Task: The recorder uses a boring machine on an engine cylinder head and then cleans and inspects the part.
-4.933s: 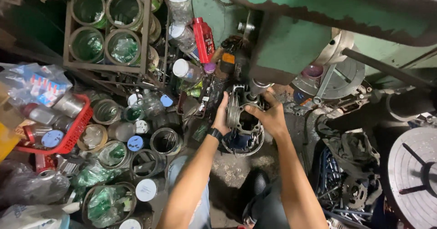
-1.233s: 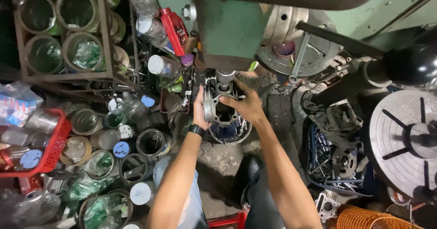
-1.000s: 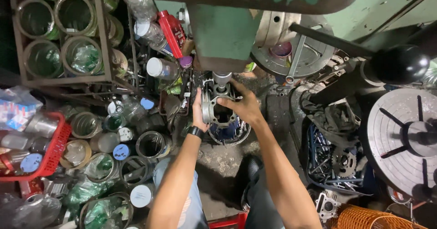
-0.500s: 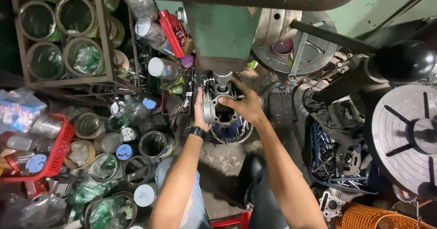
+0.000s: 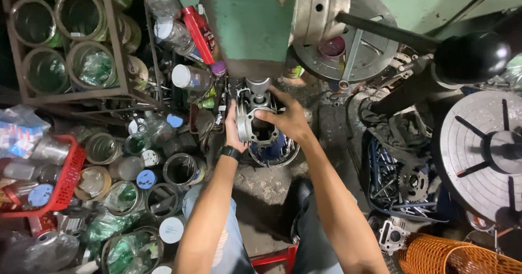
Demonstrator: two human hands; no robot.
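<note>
Head view: looking straight down past both forearms at a cluttered workshop floor under a green machine column (image 5: 253, 29)
Thing in hand: a grey metal engine cylinder (image 5: 255, 126), bore facing up toward the camera, so its long axis runs roughly vertical
Where it sits: directly below a round metal spindle (image 5: 258, 86) that comes down from the column, and above a ring-shaped part (image 5: 274, 153) on the floor
Left hand (image 5: 232, 130): pressed flat against the cylinder's left side, fingers curled round its wall, a dark wristband (image 5: 230, 153) just behind
Right hand (image 5: 288, 119): laid over the cylinder's right and upper edge, fingers spread and closed on the rim
Grip: both hands clamped on the cylinder from opposite sides, neither free
Which way from the grip: the spindle lies just beyond the fingertips, away from the person; the bore looks about in line with it, though whether they touch cannot be told
Nearer hand: the right reaches farther up toward the spindle
Around: glass jars (image 5: 81, 62) in a rack to the left, a red bottle (image 5: 199, 33) near the column, a slotted round plate (image 5: 484, 149) far right
</note>
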